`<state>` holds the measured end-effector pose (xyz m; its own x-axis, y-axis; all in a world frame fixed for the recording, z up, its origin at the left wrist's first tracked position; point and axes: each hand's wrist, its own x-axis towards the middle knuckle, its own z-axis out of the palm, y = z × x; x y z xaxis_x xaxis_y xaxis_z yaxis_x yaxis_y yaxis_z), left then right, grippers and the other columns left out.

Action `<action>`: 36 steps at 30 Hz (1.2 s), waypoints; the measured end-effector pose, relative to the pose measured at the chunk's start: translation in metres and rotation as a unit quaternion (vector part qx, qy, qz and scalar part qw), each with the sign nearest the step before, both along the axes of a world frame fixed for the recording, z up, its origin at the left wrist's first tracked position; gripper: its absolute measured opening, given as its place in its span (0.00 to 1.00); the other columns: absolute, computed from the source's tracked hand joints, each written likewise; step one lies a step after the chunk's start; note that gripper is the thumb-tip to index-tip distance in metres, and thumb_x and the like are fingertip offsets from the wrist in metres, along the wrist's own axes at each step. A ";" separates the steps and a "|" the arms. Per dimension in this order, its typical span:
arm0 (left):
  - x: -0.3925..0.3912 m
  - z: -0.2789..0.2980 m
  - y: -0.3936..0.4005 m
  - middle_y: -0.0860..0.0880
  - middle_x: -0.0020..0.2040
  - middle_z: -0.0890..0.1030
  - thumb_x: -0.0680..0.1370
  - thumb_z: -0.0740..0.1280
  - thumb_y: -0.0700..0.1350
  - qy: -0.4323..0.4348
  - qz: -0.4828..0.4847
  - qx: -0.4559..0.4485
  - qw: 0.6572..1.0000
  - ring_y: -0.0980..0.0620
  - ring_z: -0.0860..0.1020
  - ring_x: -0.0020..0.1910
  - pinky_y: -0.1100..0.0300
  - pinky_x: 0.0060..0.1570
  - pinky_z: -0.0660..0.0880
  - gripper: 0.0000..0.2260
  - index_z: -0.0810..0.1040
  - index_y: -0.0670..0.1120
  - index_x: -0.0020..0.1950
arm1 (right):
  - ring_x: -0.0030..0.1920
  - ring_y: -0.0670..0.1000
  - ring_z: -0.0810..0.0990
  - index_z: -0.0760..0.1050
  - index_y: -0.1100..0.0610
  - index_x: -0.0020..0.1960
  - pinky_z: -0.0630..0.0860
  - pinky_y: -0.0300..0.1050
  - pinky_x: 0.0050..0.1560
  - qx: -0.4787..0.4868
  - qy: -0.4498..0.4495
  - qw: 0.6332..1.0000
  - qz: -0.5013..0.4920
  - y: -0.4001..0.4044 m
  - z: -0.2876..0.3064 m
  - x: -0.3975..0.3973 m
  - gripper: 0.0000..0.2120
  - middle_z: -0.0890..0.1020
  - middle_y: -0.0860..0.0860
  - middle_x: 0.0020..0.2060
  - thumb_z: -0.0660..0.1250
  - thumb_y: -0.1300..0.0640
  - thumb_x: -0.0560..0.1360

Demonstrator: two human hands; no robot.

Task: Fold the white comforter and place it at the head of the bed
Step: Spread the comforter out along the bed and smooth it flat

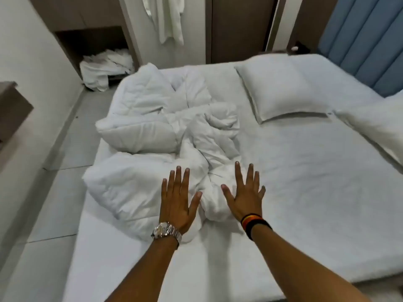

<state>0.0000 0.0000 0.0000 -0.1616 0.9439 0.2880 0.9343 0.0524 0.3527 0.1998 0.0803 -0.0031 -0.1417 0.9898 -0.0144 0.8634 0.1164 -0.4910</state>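
Observation:
The white comforter [152, 136] lies crumpled in a heap on the left half of the bed [305, 182], which has a white sheet. The blue padded headboard [359, 40] stands at the far right. My left hand [177, 203], with a silver watch on the wrist, is stretched out flat over the near end of the heap, fingers spread. My right hand [245, 197], with a striped wristband, is spread the same way just right of it, over a bunched fold. Neither hand holds anything.
A white pillow [281, 92] lies near the headboard, and a second pillow [375, 127] sits at the right edge. A pile of white linen [104, 70] fills a low wardrobe niche. A white garment [168, 18] hangs above. Tiled floor [54, 203] runs along the bed's left.

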 end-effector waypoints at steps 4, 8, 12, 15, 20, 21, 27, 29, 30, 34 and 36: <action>0.014 -0.063 0.031 0.46 0.87 0.50 0.85 0.50 0.60 -0.046 0.042 -0.038 0.997 0.47 0.47 0.86 0.39 0.82 0.50 0.32 0.53 0.46 0.86 | 0.83 0.63 0.36 0.30 0.32 0.80 0.46 0.78 0.75 -0.087 0.004 0.996 -0.036 0.031 -0.068 -0.006 0.44 0.32 0.51 0.83 0.52 0.22 0.75; 0.012 -0.104 0.047 0.45 0.86 0.51 0.85 0.51 0.58 -0.022 0.044 -0.024 0.999 0.46 0.48 0.86 0.40 0.82 0.48 0.31 0.56 0.45 0.86 | 0.83 0.66 0.41 0.29 0.28 0.78 0.50 0.79 0.74 -0.158 0.075 0.980 -0.094 0.053 -0.111 -0.017 0.48 0.34 0.52 0.83 0.53 0.17 0.69; 0.009 -0.127 0.054 0.43 0.86 0.52 0.85 0.51 0.55 -0.010 0.040 -0.040 0.998 0.45 0.48 0.86 0.39 0.82 0.49 0.30 0.56 0.44 0.85 | 0.82 0.66 0.50 0.34 0.28 0.79 0.66 0.67 0.72 -0.142 0.140 0.974 -0.104 0.053 -0.130 -0.044 0.45 0.43 0.52 0.85 0.61 0.27 0.74; 0.005 -0.129 0.054 0.44 0.86 0.52 0.86 0.50 0.56 -0.017 0.032 -0.044 0.998 0.47 0.48 0.86 0.40 0.82 0.49 0.30 0.55 0.45 0.86 | 0.77 0.67 0.61 0.39 0.32 0.82 0.75 0.59 0.65 -0.128 0.140 0.977 -0.100 0.057 -0.131 -0.050 0.44 0.49 0.52 0.84 0.65 0.47 0.79; 0.006 -0.114 0.050 0.45 0.86 0.53 0.86 0.50 0.56 -0.038 0.027 -0.048 0.998 0.46 0.49 0.86 0.40 0.82 0.49 0.29 0.56 0.46 0.86 | 0.76 0.63 0.64 0.46 0.30 0.82 0.71 0.53 0.68 -0.134 0.168 0.975 -0.061 0.053 -0.111 -0.042 0.48 0.53 0.50 0.84 0.56 0.71 0.76; 0.008 -0.109 0.049 0.44 0.86 0.53 0.86 0.50 0.57 -0.036 0.030 -0.045 0.998 0.46 0.49 0.86 0.40 0.82 0.49 0.29 0.56 0.46 0.86 | 0.77 0.63 0.62 0.47 0.30 0.82 0.69 0.53 0.72 -0.134 0.175 0.974 -0.059 0.047 -0.104 -0.037 0.49 0.53 0.50 0.84 0.55 0.73 0.75; 0.043 -0.073 0.054 0.44 0.86 0.51 0.85 0.47 0.57 0.025 -0.007 -0.075 0.997 0.41 0.47 0.85 0.39 0.82 0.43 0.29 0.56 0.49 0.86 | 0.78 0.58 0.63 0.58 0.36 0.82 0.60 0.45 0.77 -0.056 0.163 0.983 -0.054 -0.007 -0.067 0.045 0.47 0.58 0.50 0.83 0.58 0.75 0.73; 0.066 -0.064 0.056 0.44 0.87 0.50 0.85 0.46 0.59 0.038 -0.034 -0.103 0.993 0.41 0.46 0.85 0.40 0.82 0.42 0.29 0.53 0.52 0.86 | 0.80 0.58 0.62 0.62 0.41 0.82 0.63 0.53 0.79 -0.036 0.169 0.984 -0.041 -0.028 -0.055 0.082 0.45 0.61 0.52 0.82 0.61 0.75 0.73; 0.079 -0.062 0.055 0.45 0.87 0.49 0.86 0.46 0.59 0.041 -0.049 -0.111 0.992 0.41 0.46 0.85 0.40 0.82 0.42 0.29 0.52 0.53 0.86 | 0.81 0.57 0.62 0.64 0.43 0.81 0.65 0.55 0.78 -0.029 0.178 0.983 -0.036 -0.040 -0.049 0.100 0.43 0.63 0.53 0.82 0.62 0.75 0.74; 0.147 -0.065 0.040 0.48 0.87 0.46 0.85 0.42 0.62 0.027 -0.108 -0.158 0.981 0.42 0.45 0.86 0.40 0.82 0.42 0.29 0.47 0.56 0.86 | 0.78 0.51 0.67 0.72 0.46 0.77 0.65 0.45 0.78 0.016 0.208 0.977 -0.045 -0.085 -0.033 0.178 0.39 0.69 0.52 0.78 0.66 0.76 0.74; 0.190 -0.072 0.031 0.49 0.87 0.45 0.84 0.39 0.63 0.016 -0.140 -0.187 0.972 0.42 0.46 0.86 0.40 0.81 0.42 0.30 0.46 0.58 0.86 | 0.76 0.41 0.67 0.74 0.43 0.76 0.61 0.32 0.76 0.037 0.215 0.974 -0.061 -0.102 -0.035 0.223 0.40 0.70 0.50 0.78 0.66 0.77 0.73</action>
<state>0.1899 0.0311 -0.0721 0.1193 0.9893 -0.0841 0.9404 -0.0854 0.3292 0.4230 -0.0219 -0.0385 0.0006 0.9958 0.0920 0.5895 0.0740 -0.8043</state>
